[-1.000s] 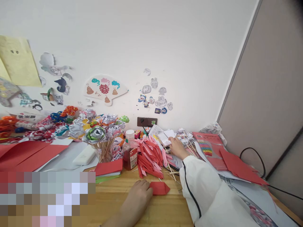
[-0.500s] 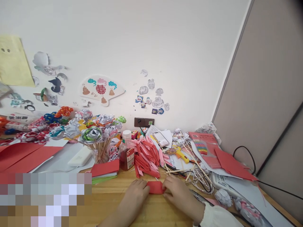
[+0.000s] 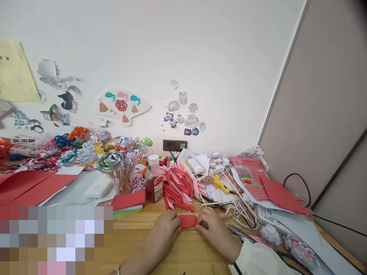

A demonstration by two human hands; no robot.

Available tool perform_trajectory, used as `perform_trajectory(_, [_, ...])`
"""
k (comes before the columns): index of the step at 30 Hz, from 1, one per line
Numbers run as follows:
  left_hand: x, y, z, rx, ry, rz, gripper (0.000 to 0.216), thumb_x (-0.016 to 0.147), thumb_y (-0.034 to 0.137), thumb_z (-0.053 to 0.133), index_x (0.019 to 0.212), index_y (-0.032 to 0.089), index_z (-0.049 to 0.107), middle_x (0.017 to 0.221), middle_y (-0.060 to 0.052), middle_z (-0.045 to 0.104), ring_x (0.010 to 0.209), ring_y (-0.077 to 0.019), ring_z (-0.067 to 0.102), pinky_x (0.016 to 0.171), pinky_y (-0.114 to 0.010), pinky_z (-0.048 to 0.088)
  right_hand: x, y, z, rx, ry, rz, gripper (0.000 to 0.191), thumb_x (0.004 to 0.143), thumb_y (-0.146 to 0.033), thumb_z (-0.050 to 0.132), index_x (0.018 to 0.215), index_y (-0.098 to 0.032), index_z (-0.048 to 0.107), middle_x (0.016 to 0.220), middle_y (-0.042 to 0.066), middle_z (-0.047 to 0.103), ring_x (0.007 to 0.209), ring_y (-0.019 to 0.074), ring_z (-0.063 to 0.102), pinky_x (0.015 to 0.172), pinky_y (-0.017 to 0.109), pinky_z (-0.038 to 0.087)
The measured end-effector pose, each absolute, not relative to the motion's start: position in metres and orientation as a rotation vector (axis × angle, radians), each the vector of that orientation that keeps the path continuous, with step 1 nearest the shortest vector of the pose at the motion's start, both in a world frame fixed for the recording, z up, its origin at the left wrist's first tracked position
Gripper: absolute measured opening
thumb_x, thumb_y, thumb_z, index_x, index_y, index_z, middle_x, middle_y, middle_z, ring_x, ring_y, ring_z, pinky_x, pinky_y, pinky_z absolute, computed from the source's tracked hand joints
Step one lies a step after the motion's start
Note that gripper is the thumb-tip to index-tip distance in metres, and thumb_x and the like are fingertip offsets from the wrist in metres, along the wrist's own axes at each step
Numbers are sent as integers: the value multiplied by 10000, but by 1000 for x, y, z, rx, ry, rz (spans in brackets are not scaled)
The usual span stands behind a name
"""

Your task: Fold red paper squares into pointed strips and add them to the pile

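A small folded piece of red paper (image 3: 187,221) lies on the wooden table between my two hands, its right end tapered at the corners. My left hand (image 3: 165,230) holds the paper's left end, fingers closed over it. At the right end, my right hand (image 3: 213,228) pinches the edge between thumb and fingers. Just beyond the paper is a heap of folded red and pink paper strips (image 3: 179,185). A bottle of reddish-brown liquid (image 3: 154,183) stands left of that heap.
Paper flowers on sticks (image 3: 111,158) fill a cup at the left. A stack of coloured paper (image 3: 129,199) lies before it. On the right are a yellow glue gun (image 3: 220,184), bead strings (image 3: 243,215), scissors (image 3: 239,232) and crumpled paper (image 3: 270,233).
Both hands and the red paper sit slightly higher in the view. The paper's right end now looks tapered where it was squarer. A bracelet on my left wrist has come into view.
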State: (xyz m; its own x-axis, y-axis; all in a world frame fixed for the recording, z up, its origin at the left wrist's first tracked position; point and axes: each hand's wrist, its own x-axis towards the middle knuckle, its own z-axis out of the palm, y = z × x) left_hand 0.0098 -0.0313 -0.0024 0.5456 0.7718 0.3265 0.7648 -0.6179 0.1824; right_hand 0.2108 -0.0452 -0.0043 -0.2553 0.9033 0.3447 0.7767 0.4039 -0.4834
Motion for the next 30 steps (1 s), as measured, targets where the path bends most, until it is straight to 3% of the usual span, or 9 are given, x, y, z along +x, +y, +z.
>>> perform_trajectory(7, [14,-32,2,2649,1448,515,132,834,121,502,785,145,623,868,-65,619,850,-204,553,785,-332,444,205,-43,-8,-1506,-1920,367,145,682,-114,660,578,-177,581,739,13,603,795,189,543,743,294,392])
perform_trajectory(19, [19,-24,3,2748,1508,269,241,886,169,393,881,119,629,930,-120,636,898,-255,559,795,-380,420,195,-42,-14,-1601,-1918,267,176,667,-16,542,576,-166,532,678,6,566,690,154,511,624,235,336])
perform_trajectory(30, [24,-21,8,2823,1493,227,251,853,155,403,879,96,646,905,-151,649,905,-272,583,799,-393,439,192,-41,-15,-1652,-2015,75,150,715,-58,502,633,-176,544,691,18,584,680,160,515,601,248,313])
